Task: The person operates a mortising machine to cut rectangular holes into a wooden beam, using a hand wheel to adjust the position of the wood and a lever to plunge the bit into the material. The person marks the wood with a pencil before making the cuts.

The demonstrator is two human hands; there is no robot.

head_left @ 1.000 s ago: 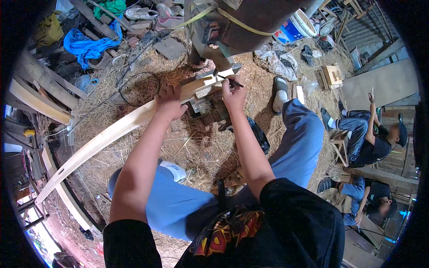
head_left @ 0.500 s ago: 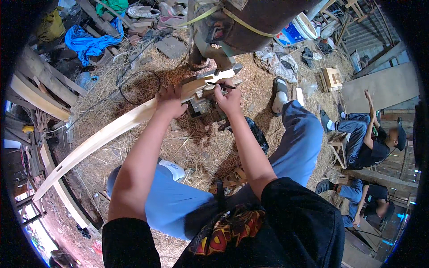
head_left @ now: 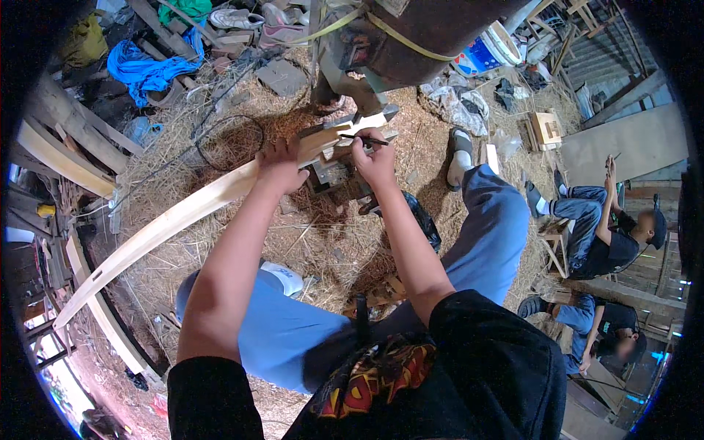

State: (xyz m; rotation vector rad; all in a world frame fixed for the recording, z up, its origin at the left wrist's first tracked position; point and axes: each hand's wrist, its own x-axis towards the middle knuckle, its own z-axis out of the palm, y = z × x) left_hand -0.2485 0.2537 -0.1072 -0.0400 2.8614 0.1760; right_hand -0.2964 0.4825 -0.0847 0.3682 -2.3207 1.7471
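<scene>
A long, curved pale wooden plank (head_left: 161,220) runs from the lower left up to a metal table (head_left: 330,176) under a brown machine (head_left: 425,37). My left hand (head_left: 280,167) grips the plank near its machine end, fingers over the top and thumb on the near side. In my right hand (head_left: 376,161) is a slim black pen (head_left: 364,139), pinched in the fingers. Its tip points left at the pale cut end of the plank, beside the machine's metal head. Whether the tip touches the wood is too small to tell.
Straw and shavings cover the floor (head_left: 315,257). More curved planks (head_left: 66,161) lie at the left, near a blue cloth (head_left: 150,66). A white and blue bucket (head_left: 488,50) and a wooden block (head_left: 544,128) are at the right. Two people (head_left: 623,235) sit farther right.
My hands, the pen and the plank stay almost in place. At the right, the upper seated person has brought the hands together, with a thin object showing there.
</scene>
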